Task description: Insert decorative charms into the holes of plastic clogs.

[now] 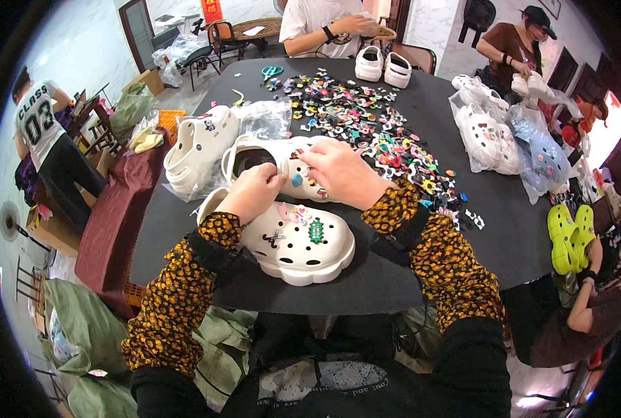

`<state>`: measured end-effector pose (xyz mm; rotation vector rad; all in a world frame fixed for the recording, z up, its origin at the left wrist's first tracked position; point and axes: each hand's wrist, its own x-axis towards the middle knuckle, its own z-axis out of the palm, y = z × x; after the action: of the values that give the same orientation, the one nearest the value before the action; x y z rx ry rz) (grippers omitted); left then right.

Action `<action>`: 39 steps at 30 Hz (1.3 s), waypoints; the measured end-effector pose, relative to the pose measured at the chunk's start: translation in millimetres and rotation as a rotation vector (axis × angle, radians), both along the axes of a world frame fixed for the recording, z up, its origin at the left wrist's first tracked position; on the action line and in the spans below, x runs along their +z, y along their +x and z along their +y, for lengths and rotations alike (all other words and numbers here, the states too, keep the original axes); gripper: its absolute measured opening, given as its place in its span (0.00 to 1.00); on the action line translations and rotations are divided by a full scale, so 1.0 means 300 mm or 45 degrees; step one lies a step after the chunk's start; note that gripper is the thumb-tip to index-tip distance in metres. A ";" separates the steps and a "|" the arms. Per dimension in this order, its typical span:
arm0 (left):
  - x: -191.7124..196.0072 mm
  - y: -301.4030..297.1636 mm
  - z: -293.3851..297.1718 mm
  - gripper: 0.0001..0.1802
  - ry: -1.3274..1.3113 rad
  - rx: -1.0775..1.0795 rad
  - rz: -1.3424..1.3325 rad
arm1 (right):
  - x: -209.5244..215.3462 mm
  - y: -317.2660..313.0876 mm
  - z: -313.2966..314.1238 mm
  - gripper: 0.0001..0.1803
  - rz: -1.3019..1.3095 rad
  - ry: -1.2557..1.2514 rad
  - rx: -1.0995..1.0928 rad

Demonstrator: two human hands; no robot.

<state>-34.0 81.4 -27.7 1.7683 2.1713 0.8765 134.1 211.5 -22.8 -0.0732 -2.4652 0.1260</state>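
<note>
A white clog (pixel 272 148) lies on the black table between my hands, its toe toward the right. My left hand (pixel 256 189) is closed on the near rim of its opening. With fingers pinched together, my right hand (pixel 349 174) is at a small red and yellow shoe charm (pixel 297 154) on the clog's upper; the fingers partly hide the upper. A blue charm (pixel 296 180) sits on the same upper. Closer to me is another white clog (pixel 296 254), bearing pink, green and black charms. A third white clog (pixel 209 139) lies at the left on clear plastic.
Loose colourful charms (pixel 394 139) cover the table's far middle and right. White clogs (pixel 384 66) stand at the back. Bagged white clogs (pixel 488 139) and blue clogs (pixel 544 157) lie at the right, near lime-green clogs (pixel 568 240). Other people work around the table.
</note>
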 end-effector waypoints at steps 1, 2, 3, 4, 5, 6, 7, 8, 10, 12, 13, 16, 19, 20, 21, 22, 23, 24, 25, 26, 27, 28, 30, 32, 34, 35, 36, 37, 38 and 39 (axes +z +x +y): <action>-0.005 0.001 0.001 0.15 0.038 -0.005 0.000 | -0.007 -0.001 -0.019 0.13 -0.013 0.046 -0.046; 0.001 0.006 0.001 0.15 0.008 0.022 0.020 | -0.009 0.003 -0.027 0.13 -0.016 0.050 -0.039; 0.003 0.010 0.000 0.15 0.012 0.029 0.016 | -0.011 0.013 -0.030 0.14 -0.008 0.059 -0.051; 0.002 0.014 -0.003 0.14 0.035 0.035 0.031 | -0.013 0.016 -0.032 0.15 -0.001 0.068 -0.063; -0.001 0.018 -0.006 0.14 0.055 0.042 0.042 | -0.018 0.018 -0.036 0.15 -0.010 0.070 -0.055; 0.001 0.016 -0.007 0.14 0.026 0.040 0.001 | -0.023 0.019 -0.038 0.16 -0.007 0.082 -0.063; -0.001 0.013 -0.009 0.14 0.027 0.048 -0.008 | -0.027 0.017 -0.039 0.17 -0.005 0.095 -0.070; -0.003 0.013 -0.007 0.14 0.067 0.049 -0.017 | -0.022 0.019 -0.037 0.19 -0.041 0.151 -0.084; -0.005 0.017 -0.005 0.15 0.115 0.050 -0.050 | -0.032 0.020 -0.029 0.18 -0.022 0.202 -0.074; -0.009 0.015 -0.004 0.15 0.125 0.049 -0.046 | -0.032 0.012 -0.020 0.18 0.006 0.253 -0.049; -0.010 0.015 -0.003 0.14 0.133 0.041 -0.036 | -0.026 0.012 -0.016 0.17 -0.013 0.207 -0.028; 0.005 0.021 -0.003 0.14 0.053 0.061 -0.038 | -0.021 0.005 -0.011 0.14 -0.076 0.175 -0.004; 0.007 0.019 -0.009 0.14 0.009 0.080 -0.033 | -0.013 0.000 -0.010 0.12 -0.145 0.175 0.008; 0.004 0.018 -0.008 0.14 0.011 0.083 -0.041 | -0.008 0.002 -0.010 0.13 -0.157 0.182 0.020; 0.001 0.017 -0.006 0.13 0.033 0.072 -0.028 | -0.005 0.003 -0.009 0.13 -0.168 0.190 0.032; -0.002 0.015 -0.005 0.13 0.055 0.061 -0.016 | -0.005 0.002 -0.007 0.13 -0.176 0.192 0.034; -0.002 0.016 -0.006 0.13 0.054 0.067 -0.019 | -0.005 0.003 -0.006 0.13 -0.167 0.188 0.044; 0.001 0.016 -0.007 0.13 0.053 0.064 -0.015 | -0.006 0.002 -0.004 0.14 -0.159 0.184 0.054; 0.004 0.017 -0.009 0.13 0.052 0.060 -0.012 | -0.004 0.002 -0.005 0.14 -0.161 0.185 0.059; 0.004 0.017 -0.010 0.13 0.052 0.061 -0.015 | -0.001 0.001 -0.007 0.14 -0.160 0.168 0.070; 0.004 0.017 -0.010 0.14 0.040 0.062 -0.012 | 0.001 0.001 -0.007 0.14 -0.158 0.151 0.081; 0.005 0.017 -0.010 0.14 0.028 0.063 -0.008 | 0.002 0.000 -0.007 0.14 -0.160 0.151 0.082; 0.007 0.019 -0.012 0.14 0.035 0.068 0.006 | 0.001 -0.003 -0.006 0.14 -0.162 0.151 0.078; 0.007 0.019 -0.011 0.14 0.046 0.068 0.023 | 0.002 -0.002 0.007 0.13 -0.170 0.094 0.095; 0.006 0.021 -0.009 0.13 0.053 0.057 -0.002 | 0.012 0.001 0.029 0.12 -0.176 0.041 0.107; 0.006 0.021 -0.012 0.13 0.054 0.060 -0.001 | 0.018 -0.002 0.045 0.11 -0.117 -0.215 0.165; 0.007 0.022 -0.015 0.13 0.034 0.083 0.005 | 0.026 -0.004 0.060 0.11 -0.058 -0.472 0.222; 0.007 0.021 -0.018 0.13 0.013 0.106 0.011 | 0.040 0.002 0.077 0.13 -0.059 -0.411 0.147; 0.008 0.022 -0.016 0.13 0.016 0.101 0.009 | 0.049 0.003 0.090 0.12 -0.039 -0.381 0.114; 0.009 0.021 -0.015 0.13 0.023 0.091 0.004 | 0.055 0.002 0.101 0.11 -0.020 -0.351 0.081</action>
<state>-27.6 76.9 -25.0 1.7111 2.2482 0.9123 134.7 241.7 -6.4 -0.1147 -2.4514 0.4939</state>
